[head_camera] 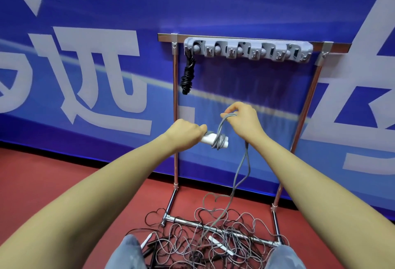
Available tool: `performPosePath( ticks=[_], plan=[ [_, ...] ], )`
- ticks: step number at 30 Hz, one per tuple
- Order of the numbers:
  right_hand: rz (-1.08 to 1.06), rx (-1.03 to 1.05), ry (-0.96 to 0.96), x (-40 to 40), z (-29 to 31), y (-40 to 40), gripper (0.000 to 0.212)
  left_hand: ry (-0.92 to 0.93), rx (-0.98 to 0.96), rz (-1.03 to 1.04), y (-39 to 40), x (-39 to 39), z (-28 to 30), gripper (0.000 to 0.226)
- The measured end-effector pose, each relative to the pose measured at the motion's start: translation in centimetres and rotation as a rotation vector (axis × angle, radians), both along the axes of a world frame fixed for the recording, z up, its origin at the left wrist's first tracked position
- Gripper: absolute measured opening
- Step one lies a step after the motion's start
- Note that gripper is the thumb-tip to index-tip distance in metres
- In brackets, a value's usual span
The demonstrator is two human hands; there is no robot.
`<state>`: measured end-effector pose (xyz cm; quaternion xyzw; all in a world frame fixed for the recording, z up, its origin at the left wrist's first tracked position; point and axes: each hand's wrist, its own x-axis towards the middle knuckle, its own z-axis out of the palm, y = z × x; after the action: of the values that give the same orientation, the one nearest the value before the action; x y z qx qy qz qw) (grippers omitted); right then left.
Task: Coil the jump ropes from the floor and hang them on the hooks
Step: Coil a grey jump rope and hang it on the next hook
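In the head view, white handles (214, 139) are gripped by the left hand (188, 133) while grey rope (241, 174) is pinched and wound on by the right hand (243, 119). One black coil (187, 76) is hung on the hooks (248, 50); a tangle (213, 236) is left on the floor (85, 172).

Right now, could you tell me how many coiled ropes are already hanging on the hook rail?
1: a black coil hangs from the leftmost hook of the rail. The other hooks look bare.
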<state>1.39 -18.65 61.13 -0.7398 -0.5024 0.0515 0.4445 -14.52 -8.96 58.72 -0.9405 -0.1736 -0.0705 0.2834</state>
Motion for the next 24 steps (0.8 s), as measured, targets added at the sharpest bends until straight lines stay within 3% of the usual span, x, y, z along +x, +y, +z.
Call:
performPosePath(
  ticks=[2, 6, 9, 12, 14, 18, 24],
  plan=[
    [0.002, -0.028, 0.043, 0.3, -0.2, -0.2, 0.022, -0.072, 0.027, -0.167, 0.3, -0.4, -0.4, 0.022],
    [0.004, -0.087, 0.099, 0.5, -1.2, -0.3, 0.031, -0.191, 0.114, -0.38, 0.6, -0.5, 0.0, 0.015],
    [-0.005, -0.089, 0.108, 0.8, -2.0, -0.4, 0.037, -0.338, 0.149, -0.404, -0.3, -0.3, 1.3, 0.01],
    [-0.039, -0.171, -0.025, 0.7, -2.1, -0.4, 0.022, -0.497, 0.096, -0.259, -1.1, 0.6, 2.0, 0.031],
    [-0.032, -0.19, -0.036, 0.2, -2.2, -0.5, 0.025, -0.565, 0.02, -0.102, -1.7, 1.4, 2.3, 0.042],
    [0.073, -0.2, 0.015, -0.8, -1.8, -1.0, 0.031, -0.448, -0.232, 0.286, -3.3, 3.0, 2.4, 0.016],
    [0.173, -0.263, 0.013, -1.0, -1.2, -1.7, 0.022, -0.398, -0.356, 0.442, -4.2, 4.1, 2.2, 0.026]
  ],
)
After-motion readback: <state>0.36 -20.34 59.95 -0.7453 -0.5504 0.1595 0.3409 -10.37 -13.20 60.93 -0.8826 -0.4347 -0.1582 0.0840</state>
